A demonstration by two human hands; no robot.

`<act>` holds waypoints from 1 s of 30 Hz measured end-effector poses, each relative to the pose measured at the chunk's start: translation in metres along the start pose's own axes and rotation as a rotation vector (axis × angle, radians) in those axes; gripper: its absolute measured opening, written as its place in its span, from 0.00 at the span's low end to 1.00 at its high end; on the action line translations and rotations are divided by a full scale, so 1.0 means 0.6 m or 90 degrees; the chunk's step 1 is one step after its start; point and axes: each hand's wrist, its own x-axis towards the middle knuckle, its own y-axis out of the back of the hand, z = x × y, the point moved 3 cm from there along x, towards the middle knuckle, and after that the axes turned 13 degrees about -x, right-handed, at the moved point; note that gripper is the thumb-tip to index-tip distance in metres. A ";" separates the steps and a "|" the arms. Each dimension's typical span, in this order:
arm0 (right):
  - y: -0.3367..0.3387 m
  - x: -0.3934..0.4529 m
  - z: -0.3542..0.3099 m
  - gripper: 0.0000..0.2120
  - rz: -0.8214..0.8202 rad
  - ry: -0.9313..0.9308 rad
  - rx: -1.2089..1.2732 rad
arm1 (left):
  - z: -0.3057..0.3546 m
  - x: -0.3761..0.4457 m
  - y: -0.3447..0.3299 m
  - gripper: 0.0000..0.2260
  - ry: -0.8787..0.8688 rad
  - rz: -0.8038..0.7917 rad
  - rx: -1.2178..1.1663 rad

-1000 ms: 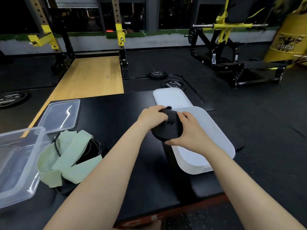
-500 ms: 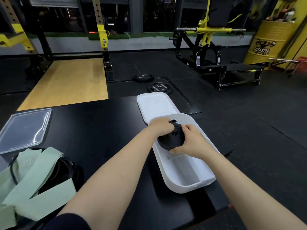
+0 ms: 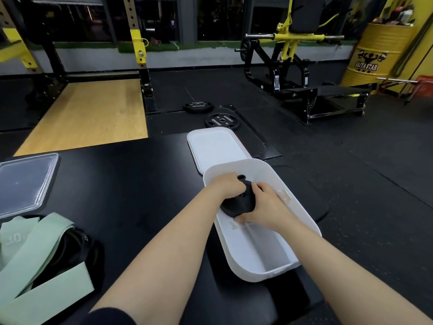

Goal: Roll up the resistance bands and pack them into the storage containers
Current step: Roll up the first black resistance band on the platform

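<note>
Clear lid (image 3: 25, 181) at far left of the black table (image 3: 131, 191). Below it, loose green bands (image 3: 39, 259) lie over a black band (image 3: 77, 249), unrolled, well apart from the box.

Left hand (image 3: 226, 187) curls over the far left side of the black roll (image 3: 239, 204); right hand (image 3: 264, 205) cups its near right side. Both grips are closed round the roll, fingers wrapped. Roll sits inside the white box (image 3: 269, 263), at its far end, low against the floor of the box; whether it touches bottom I cannot tell. White lid (image 3: 215, 146) lies just behind the box.

Handling, as judged: rubber band, soft, light, springy. The coil likely wants to unwind if let go, so hold across the outer wraps and pin the free end. Surface looks ribbed, likely not slippery. The green bands look flat and floppy: take by one end and roll tight.
</note>
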 end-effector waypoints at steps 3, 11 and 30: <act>-0.008 0.002 0.002 0.41 -0.002 0.008 0.019 | 0.001 -0.001 -0.002 0.16 -0.014 0.001 0.001; -0.015 0.004 0.005 0.44 -0.009 -0.002 -0.012 | 0.017 -0.024 -0.014 0.13 -0.048 0.053 0.150; 0.061 -0.051 -0.097 0.28 0.102 0.050 -0.039 | -0.090 -0.189 0.065 0.22 -0.175 0.184 0.098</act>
